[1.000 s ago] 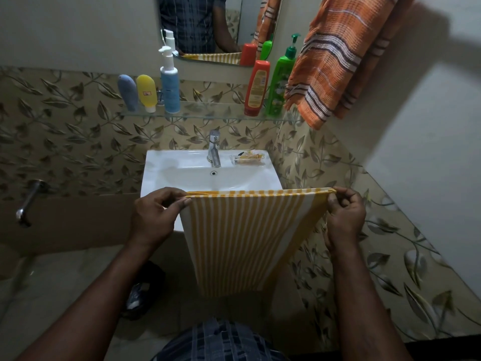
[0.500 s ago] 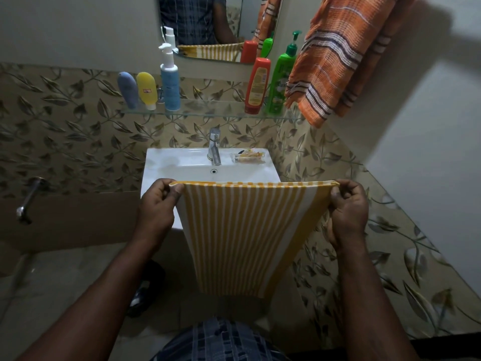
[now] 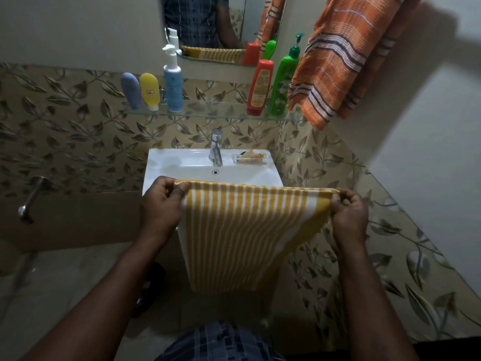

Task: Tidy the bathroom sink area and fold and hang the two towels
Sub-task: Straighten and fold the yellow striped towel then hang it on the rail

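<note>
A glass shelf (image 3: 221, 113) runs above the white sink (image 3: 179, 165). At its left end stand a blue tube (image 3: 131, 91), a yellow tube (image 3: 150, 91) and a blue pump bottle (image 3: 172, 86); at its right end stand a red bottle (image 3: 260, 87) and a green pump bottle (image 3: 282, 83). A chrome tap (image 3: 216, 149) rises at the far rim of the sink, with a soap dish (image 3: 250, 158) just to its right.

The orange striped towel (image 3: 346, 56) hangs on the right wall, its lower corner near the shelf's right end. The yellow striped towel (image 3: 244, 230) hangs in front of the sink and covers the near rim and most of the basin. The left hand (image 3: 161, 204) and right hand (image 3: 348, 214), well apart, each pinch a top corner and hold the upper edge taut.

Leaf-patterned tiles (image 3: 65, 142) line the lower walls, with plain wall above. A mirror (image 3: 208, 24), cut off at the top, reflects the towel's edge. A metal wall tap (image 3: 28, 201) at the left is blurred, and what lies in the soap dish is hard to make out.
</note>
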